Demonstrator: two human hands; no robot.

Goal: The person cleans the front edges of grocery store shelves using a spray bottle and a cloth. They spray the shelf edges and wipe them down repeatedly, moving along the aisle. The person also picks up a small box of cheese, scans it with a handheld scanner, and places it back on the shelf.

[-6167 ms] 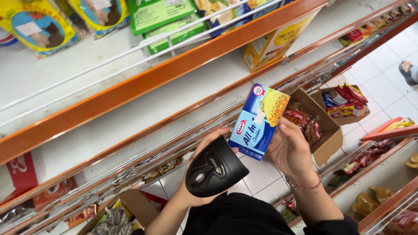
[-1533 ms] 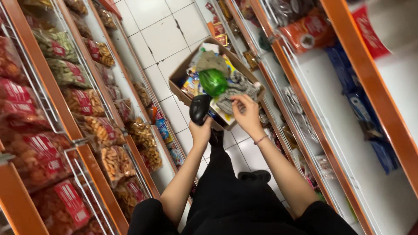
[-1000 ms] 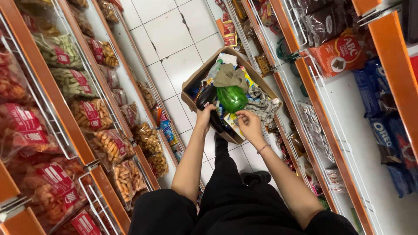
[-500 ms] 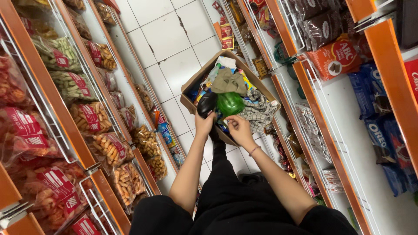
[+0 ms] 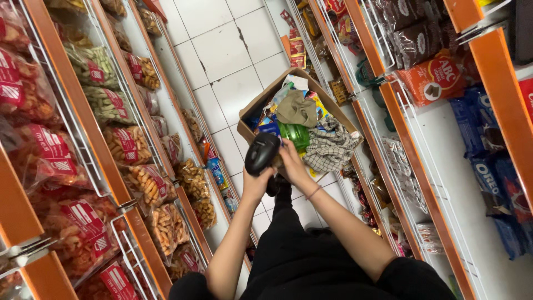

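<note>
- Left hand (image 5: 256, 186) wrapped around a black scanner (image 5: 262, 154), held just above the near edge of the box (image 5: 251, 114).
- Right hand (image 5: 293, 161) reaching into the box, fingers curled at a green bottle (image 5: 294, 135); cannot tell whether actually gripping or only touching.
- Bottle lying among the box's contents, beside a checked cloth (image 5: 330, 147) and under an olive cloth (image 5: 297, 108).
- Box open on the white tiled floor (image 5: 222, 50) between two shelf rows, flaps up, packed loosely with colourful packs.
- Risk, as a judgement: bottle likely to slip if lifted one-handed by a weak hold, being smooth and round; cloths could snag and drag out smaller packs.
- Further risk: scanner hand close to the right wrist, so a bump could knock the scanner's aim off.
- Left shelves (image 5: 72, 128): orange frames, white wire fronts, clear snack bags (image 5: 147, 183) with red labels.
- Right shelves (image 5: 422, 166): an orange carton (image 5: 436, 80), dark brown packs (image 5: 416, 41) above, blue biscuit packs (image 5: 488, 150) lower down.
</note>
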